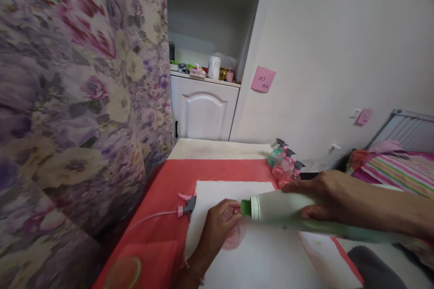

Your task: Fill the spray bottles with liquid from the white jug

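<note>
My left hand point(221, 222) is closed around the neck of a small clear pink spray bottle point(234, 237) standing on a white sheet point(264, 257). No spray head is on that bottle. In my right hand point(322, 203) lies a large pale green bottle point(281, 207), tipped on its side. Its white threaded neck and green spout point(246, 207) point left, right at the small bottle's mouth. Whether liquid is flowing I cannot tell. A pink and grey trigger spray head point(187, 207) with its tube rests on the red cloth, left of the sheet.
Several spray bottles point(282, 165) with dark triggers stand at the table's back right corner. A round greenish-rimmed item point(124, 273) is at the front left of the red cloth point(159, 235). A floral curtain point(84, 99) hangs left; a white cabinet point(205, 108) stands behind.
</note>
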Motion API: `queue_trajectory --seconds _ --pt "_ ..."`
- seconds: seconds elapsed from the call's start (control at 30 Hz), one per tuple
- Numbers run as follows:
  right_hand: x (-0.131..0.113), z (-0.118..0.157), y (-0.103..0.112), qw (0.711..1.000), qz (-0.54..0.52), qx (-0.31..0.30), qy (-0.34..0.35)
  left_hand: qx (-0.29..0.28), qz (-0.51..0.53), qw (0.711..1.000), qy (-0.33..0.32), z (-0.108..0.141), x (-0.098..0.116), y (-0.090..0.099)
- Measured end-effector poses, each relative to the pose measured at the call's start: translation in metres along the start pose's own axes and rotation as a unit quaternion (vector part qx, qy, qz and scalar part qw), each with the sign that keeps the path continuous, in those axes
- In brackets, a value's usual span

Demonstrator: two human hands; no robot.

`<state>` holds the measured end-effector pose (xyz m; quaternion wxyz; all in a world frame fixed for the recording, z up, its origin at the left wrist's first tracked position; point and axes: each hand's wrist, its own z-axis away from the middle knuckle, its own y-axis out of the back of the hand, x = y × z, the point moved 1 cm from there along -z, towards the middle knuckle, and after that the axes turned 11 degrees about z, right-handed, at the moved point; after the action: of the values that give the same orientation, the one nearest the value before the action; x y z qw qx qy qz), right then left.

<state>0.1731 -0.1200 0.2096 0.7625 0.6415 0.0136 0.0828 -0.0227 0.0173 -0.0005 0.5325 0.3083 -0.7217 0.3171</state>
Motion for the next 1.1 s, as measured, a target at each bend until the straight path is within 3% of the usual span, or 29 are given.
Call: queue_trajectory --seconds 0.53,1.1 --pt "0.0009 0.0003 -0.0001 1.0 -0.015 0.015 0.02 0.005 -0.001 1.0 -0.007 -0.0004 -0.0053 0.0014" --pt "0.0075 -0.0009 -0.0068 0.999 0.035 0.025 0.033 -0.002 0.002 1.0 0.001 0.0 -0.006 0.0012"
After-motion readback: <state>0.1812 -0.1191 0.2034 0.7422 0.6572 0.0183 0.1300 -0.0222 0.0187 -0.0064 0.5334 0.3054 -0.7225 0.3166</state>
